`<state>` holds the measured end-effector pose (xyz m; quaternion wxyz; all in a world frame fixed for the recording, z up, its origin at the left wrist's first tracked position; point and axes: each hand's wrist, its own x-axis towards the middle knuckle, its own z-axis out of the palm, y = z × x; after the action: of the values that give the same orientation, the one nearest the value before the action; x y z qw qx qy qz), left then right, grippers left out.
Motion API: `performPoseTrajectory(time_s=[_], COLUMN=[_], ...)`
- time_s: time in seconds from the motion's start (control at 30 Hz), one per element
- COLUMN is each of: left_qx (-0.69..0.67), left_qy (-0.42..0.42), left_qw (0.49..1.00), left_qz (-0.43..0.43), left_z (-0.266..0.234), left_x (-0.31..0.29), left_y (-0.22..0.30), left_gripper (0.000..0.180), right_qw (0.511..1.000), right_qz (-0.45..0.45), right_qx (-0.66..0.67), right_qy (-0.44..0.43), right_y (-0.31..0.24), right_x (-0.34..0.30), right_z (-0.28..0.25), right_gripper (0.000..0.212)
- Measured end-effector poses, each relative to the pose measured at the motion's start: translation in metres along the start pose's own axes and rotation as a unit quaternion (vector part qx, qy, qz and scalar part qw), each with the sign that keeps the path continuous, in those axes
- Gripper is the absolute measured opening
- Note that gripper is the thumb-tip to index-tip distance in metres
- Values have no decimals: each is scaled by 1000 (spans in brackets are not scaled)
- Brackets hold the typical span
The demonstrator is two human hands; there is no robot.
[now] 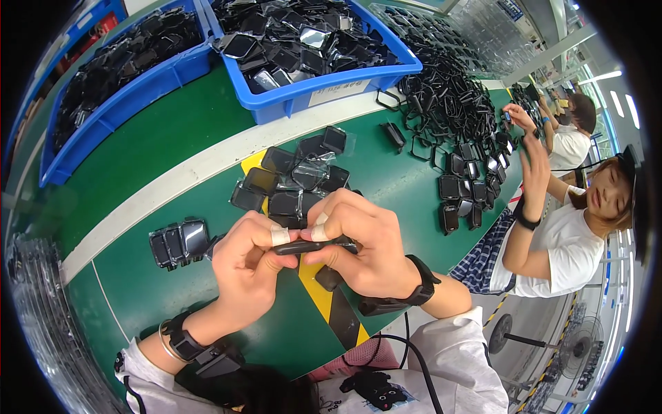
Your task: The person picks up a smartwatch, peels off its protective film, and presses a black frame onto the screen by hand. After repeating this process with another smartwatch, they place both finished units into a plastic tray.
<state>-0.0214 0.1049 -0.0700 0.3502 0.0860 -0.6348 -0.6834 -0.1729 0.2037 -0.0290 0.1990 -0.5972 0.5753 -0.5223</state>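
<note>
My left hand [249,265] and my right hand [372,247] meet over the near part of the green table. Between their thumbs and fingers they pinch a thin black piece [301,247], seen edge-on, which looks like a watch case. Pale tape wraps a finger on each hand. Just beyond my fingers lies a loose heap of black square watch cases [308,171], some in clear film. One dark square piece [328,278] rests below my right hand. Left of my left hand sits a small group of black cases [181,241].
Two blue bins [258,103] full of black cases stand at the back left, behind a white strip [172,183]. Black frames [448,83] pile up at the back right, with rows of cases [465,183] nearer. A co-worker [562,241] sits at the right, hands raised over the table.
</note>
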Motion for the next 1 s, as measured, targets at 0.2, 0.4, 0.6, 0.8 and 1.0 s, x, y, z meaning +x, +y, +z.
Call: performPoseTrajectory(time_s=[0.2, 0.4, 0.6, 0.8, 1.0], left_qx=[-2, -14, 96, 202, 284], left_qy=[18, 66, 33, 24, -69], left_qw=[1000, 994, 994, 977, 952], left_qz=[-8, -88, -31, -69, -89], left_z=[7, 3, -1, -3, 5], left_x=[8, 13, 14, 19, 20], left_y=[6, 14, 13, 29, 46], left_gripper=[21, 32, 40, 45, 47], right_qw=[999, 973, 986, 997, 997], right_qz=[7, 101, 119, 47, 16], right_qx=[50, 207, 114, 53, -16], right_qy=[14, 7, -33, -20, -74], right_y=[14, 13, 20, 1, 8], right_x=[-2, 3, -3, 10, 2], right_z=[0, 2, -5, -3, 0], right_gripper=[24, 25, 24, 18, 16])
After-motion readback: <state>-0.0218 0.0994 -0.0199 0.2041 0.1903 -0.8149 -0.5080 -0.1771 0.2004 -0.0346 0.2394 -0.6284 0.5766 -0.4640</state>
